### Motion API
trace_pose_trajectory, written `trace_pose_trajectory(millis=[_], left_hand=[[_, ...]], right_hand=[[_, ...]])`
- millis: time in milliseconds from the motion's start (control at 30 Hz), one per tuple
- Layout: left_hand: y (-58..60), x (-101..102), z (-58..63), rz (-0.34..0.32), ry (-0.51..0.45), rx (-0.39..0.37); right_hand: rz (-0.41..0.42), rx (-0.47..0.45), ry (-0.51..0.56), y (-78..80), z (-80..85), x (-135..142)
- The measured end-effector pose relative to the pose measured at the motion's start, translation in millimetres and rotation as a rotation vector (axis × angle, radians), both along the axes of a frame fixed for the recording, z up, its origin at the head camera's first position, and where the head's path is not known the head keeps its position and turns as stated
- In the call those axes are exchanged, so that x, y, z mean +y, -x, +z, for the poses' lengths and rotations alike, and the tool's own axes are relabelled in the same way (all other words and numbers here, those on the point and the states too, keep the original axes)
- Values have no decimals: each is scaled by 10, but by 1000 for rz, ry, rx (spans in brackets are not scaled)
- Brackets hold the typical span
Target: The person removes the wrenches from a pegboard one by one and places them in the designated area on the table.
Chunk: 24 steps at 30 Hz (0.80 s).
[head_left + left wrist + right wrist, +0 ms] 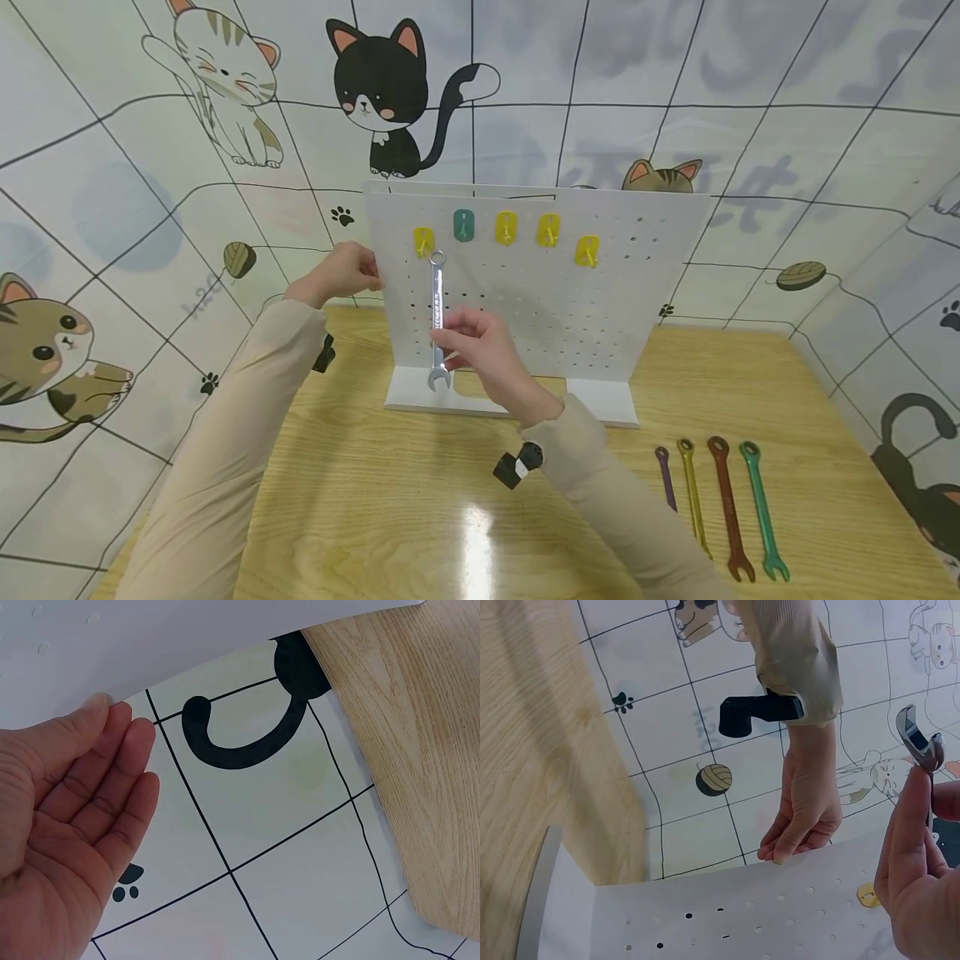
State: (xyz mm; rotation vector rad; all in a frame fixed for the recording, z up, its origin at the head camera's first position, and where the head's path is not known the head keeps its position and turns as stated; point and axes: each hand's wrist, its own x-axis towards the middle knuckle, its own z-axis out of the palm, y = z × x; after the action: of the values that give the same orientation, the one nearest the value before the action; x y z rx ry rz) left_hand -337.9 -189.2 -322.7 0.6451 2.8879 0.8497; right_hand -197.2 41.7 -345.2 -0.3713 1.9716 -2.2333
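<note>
In the head view my right hand [487, 354] pinches a silver combination wrench [438, 292] upright before the white pegboard [517, 308]. Its ring end is up, just below and right of the leftmost yellow hook [423, 241]; whether they touch I cannot tell. The wrench's open end [921, 742] shows beside the fingers in the right wrist view. My left hand [341, 273] grips the board's left edge between thumb and fingertips, seen closer in the left wrist view, the hand [82, 802] at the board edge [202, 671].
A teal hook [464, 225] and several yellow hooks run along the board's upper part. To the right on the wooden table [360, 500] lie a purple wrench [666, 479], a yellow wrench [693, 492], a red wrench [729, 508] and a green wrench [763, 504]. Cat-patterned sheeting stands behind.
</note>
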Motion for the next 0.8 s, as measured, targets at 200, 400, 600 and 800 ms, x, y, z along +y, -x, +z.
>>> trace_pose_trajectory(millis=[200, 400, 600, 800], left_hand=[[-10, -4, 6, -3, -8, 0], [-12, -5, 4, -8, -11, 1], [-7, -10, -4, -11, -15, 1], [6, -16, -11, -19, -14, 11]], right_hand=[[39, -19, 14, -98, -63, 101], [43, -47, 18, -184, -136, 201], [64, -73, 13, -252, -222, 309], [69, -100, -8, -322, -284, 433]])
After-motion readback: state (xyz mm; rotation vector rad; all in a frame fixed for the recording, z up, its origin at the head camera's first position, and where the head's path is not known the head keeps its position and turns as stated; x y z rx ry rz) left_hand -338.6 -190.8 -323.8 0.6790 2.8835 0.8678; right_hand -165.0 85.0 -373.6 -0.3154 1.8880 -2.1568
